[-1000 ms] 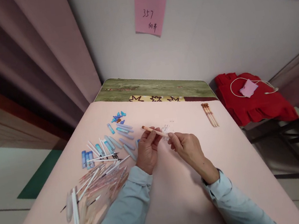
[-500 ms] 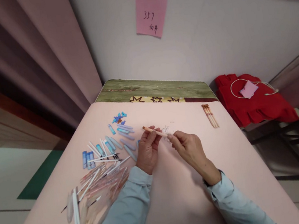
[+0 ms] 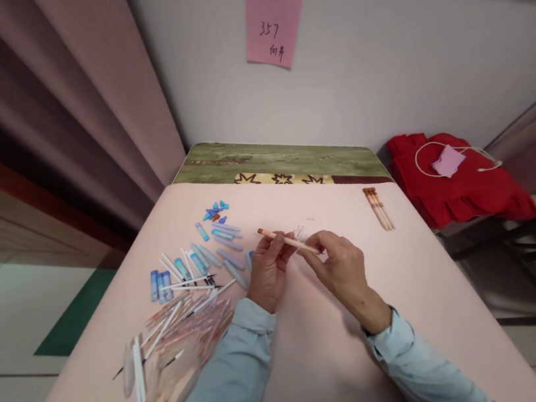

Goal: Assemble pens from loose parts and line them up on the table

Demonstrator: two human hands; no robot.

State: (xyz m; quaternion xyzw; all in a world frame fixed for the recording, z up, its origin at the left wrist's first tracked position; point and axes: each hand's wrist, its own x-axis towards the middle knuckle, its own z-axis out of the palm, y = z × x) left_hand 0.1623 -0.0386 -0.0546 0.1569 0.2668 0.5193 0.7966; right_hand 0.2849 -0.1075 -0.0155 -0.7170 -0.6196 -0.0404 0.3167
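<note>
Between my two hands is a slim peach pen (image 3: 289, 240) with a brown end pointing up and left. My left hand (image 3: 268, 269) is closed around its middle. At the lower right end, my right hand (image 3: 341, 264) pinches the pen's tip with thumb and fingers. Just behind the pen lie small clear and white parts (image 3: 300, 231), partly covered by my hands. Left of my left hand are pale blue pen barrels (image 3: 230, 258) and blue printed tubes (image 3: 164, 286).
Finished-looking peach pens with brown tops (image 3: 379, 209) lie at the right. Small blue clips or caps (image 3: 215, 211) sit at the back left. White refills (image 3: 139, 379) and clear pinkish sticks (image 3: 195, 324) spread over the left side. A red cloth (image 3: 456, 188) with a white cable is beyond the table (image 3: 443, 309).
My right hand has shifted slightly right and down along the pen, and more of the pen's lower end shows. The view has moved a little.
</note>
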